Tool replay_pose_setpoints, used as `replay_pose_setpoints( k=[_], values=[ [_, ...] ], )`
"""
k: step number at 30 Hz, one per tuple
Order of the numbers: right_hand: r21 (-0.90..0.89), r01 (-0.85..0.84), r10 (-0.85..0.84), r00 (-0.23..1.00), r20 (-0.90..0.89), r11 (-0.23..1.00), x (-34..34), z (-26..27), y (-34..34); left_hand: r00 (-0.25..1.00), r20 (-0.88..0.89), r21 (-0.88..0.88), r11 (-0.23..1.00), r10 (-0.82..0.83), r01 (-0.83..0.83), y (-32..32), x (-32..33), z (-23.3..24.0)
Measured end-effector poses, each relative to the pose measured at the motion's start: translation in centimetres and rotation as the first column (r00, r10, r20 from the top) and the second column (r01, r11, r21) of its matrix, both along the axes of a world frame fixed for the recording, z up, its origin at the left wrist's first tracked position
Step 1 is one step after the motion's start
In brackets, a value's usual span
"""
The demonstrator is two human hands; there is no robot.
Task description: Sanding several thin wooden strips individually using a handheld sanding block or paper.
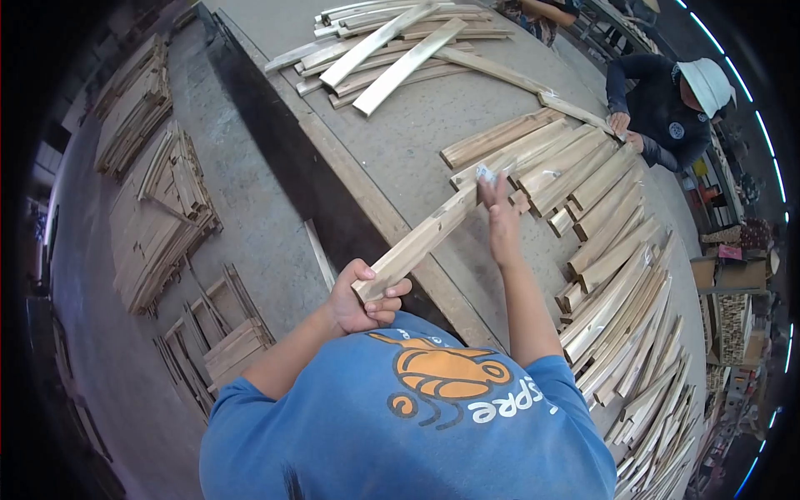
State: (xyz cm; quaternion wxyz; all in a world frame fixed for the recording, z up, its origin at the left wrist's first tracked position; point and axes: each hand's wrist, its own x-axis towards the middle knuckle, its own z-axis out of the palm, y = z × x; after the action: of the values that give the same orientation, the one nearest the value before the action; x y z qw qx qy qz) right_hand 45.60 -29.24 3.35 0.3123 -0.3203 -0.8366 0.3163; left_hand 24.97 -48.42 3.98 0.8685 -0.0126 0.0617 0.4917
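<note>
My left hand (pixel 369 297) grips the near end of a long wooden strip (pixel 422 240), thumb on top and fingers beneath. The strip slants up and away over the edge of a large worktable (pixel 387 187). At its far end is my right hand (pixel 498 206), somewhat blurred, with a small whitish piece with printing (pixel 485 175) at its fingertips. Whether that piece is sandpaper or something else I cannot tell. Just beyond my right hand lie several wooden strips (pixel 550 169) side by side on the table.
More strips lie heaped at the table's far end (pixel 394 56) and along its right side (pixel 625 325). A co-worker in a pale hat (pixel 662 112) handles a strip across the table. Stacked boards (pixel 162 231) stand on the floor at left, beyond a dark gap.
</note>
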Motion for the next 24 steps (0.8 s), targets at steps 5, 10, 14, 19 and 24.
replay_pose_setpoints(
  k=[5, 10, 14, 19, 24],
  values=[
    [0.112, -0.506, 0.488, 0.859, 0.152, 0.855, -0.7, -2.3, -3.1, 0.998, 0.06, -0.074, 0.997, 0.016, -0.011, 0.2, -0.6, 1.0],
    [0.07, -0.04, 0.033, 0.995, 0.097, 0.997, -0.1, -3.3, 1.0, 0.998, 0.05, -0.052, 0.998, 0.035, -0.032, 0.5, -0.4, 0.1],
    [0.087, -0.035, 0.022, 0.988, 0.152, 0.996, -0.4, -2.6, 0.7, 0.998, 0.034, 0.022, 0.998, 0.054, -0.055, 1.4, 0.4, 0.1],
    [0.13, -0.456, 0.427, 0.882, 0.2, 0.88, -2.5, -0.3, -6.8, 0.979, -0.105, -0.175, 0.966, 0.174, -0.191, 3.4, -0.6, 2.1],
    [0.036, 0.037, -0.04, 0.996, 0.084, 0.999, -3.8, 2.8, -1.0, 0.959, -0.261, -0.183, 0.97, 0.11, -0.161, 6.4, -1.2, 2.8]
  ],
)
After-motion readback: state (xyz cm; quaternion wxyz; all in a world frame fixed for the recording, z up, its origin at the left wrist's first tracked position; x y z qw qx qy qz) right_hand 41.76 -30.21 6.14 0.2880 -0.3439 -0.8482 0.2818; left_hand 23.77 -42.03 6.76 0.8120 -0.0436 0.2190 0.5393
